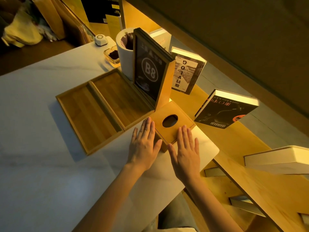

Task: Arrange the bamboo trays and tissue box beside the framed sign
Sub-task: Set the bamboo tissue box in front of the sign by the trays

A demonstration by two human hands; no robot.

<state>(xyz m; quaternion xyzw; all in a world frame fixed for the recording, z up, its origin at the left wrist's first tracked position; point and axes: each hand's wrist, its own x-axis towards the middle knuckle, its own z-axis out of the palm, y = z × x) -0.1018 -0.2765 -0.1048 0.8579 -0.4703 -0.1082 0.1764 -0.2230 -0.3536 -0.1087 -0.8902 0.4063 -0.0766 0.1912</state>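
Your left hand [145,144] and right hand [186,150] lie flat and open, fingers extended, bracketing the tissue box [170,126] near the table's [33,131] right edge; neither grip closes on anything. The left palm presses the box's near-left side, while the right fingertips rest on its lid. The box sits touching the foot of the framed sign [150,71], with the two bamboo trays [102,106] side by side on the sign's other flank. Push further and the box may nudge the upright sign, tipping it toward the white cylinder [124,54] or the books [187,72] behind. Slide it rightward and it could leave the table's rounded near-right corner, since open hands offer no hold.
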